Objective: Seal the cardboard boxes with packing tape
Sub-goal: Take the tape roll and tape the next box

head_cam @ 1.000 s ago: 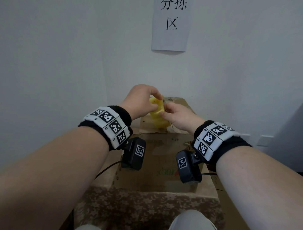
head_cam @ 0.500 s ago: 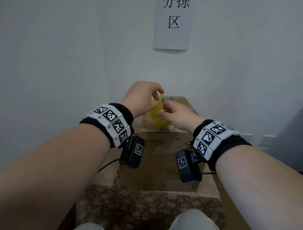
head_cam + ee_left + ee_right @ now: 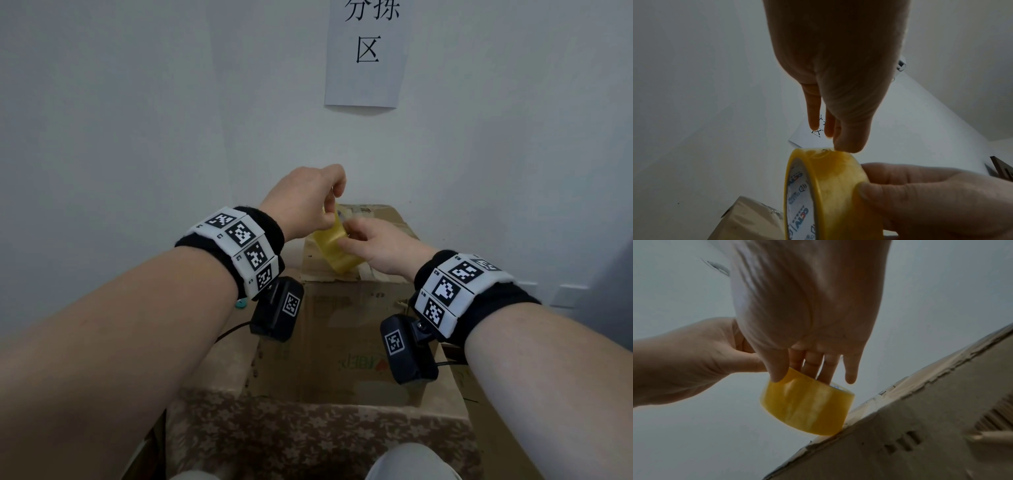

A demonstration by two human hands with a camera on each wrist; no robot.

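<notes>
A yellow packing tape roll (image 3: pixel 337 248) is held upright above the small far cardboard box (image 3: pixel 383 219). My right hand (image 3: pixel 346 236) grips it, thumb on the outer face and fingers (image 3: pixel 824 369) through the core. My left hand (image 3: pixel 334 209) reaches over from the left. Its thumb (image 3: pixel 846 144) and a curled forefinger pinch at the roll's (image 3: pixel 830 186) top rim, where the tape looks wrinkled. No pulled-out strip shows. The roll's (image 3: pixel 807 404) lower edge sits close to the box's top edge (image 3: pixel 890 395). A larger open cardboard box (image 3: pixel 342 329) stands nearer me, under both wrists.
A white wall with a paper sign (image 3: pixel 368 51) rises right behind the boxes. A floral cloth (image 3: pixel 308 435) lies over the big box's near edge. A wall socket (image 3: pixel 568 296) is low on the right. A cable (image 3: pixel 233 330) runs from the left wrist camera.
My left hand's fingertips have shifted slightly right along the top of the roll. The right hand keeps the roll in nearly the same place over the far box.
</notes>
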